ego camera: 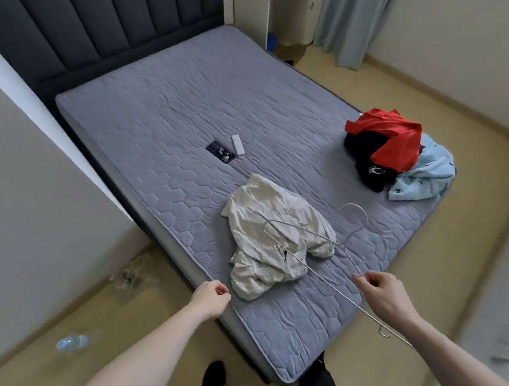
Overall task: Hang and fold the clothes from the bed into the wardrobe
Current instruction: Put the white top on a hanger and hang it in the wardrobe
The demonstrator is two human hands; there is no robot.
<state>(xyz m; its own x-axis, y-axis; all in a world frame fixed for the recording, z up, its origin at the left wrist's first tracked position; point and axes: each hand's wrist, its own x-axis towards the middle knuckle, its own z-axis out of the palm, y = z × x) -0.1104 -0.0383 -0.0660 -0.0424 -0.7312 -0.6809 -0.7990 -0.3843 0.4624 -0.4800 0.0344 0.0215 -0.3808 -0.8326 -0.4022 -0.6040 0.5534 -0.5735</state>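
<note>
Right hand pinches a wire hanger lying across the cream top at six o'clock on the bed, left hand curled empty; next, thread hanger into top.

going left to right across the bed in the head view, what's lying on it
black phone → white remote → cream garment → wire hanger hook → pile of red, dark and light blue clothes

Wire hanger lies on shirt near mattress foot; clothes pile right; phone and remote behind.
</note>
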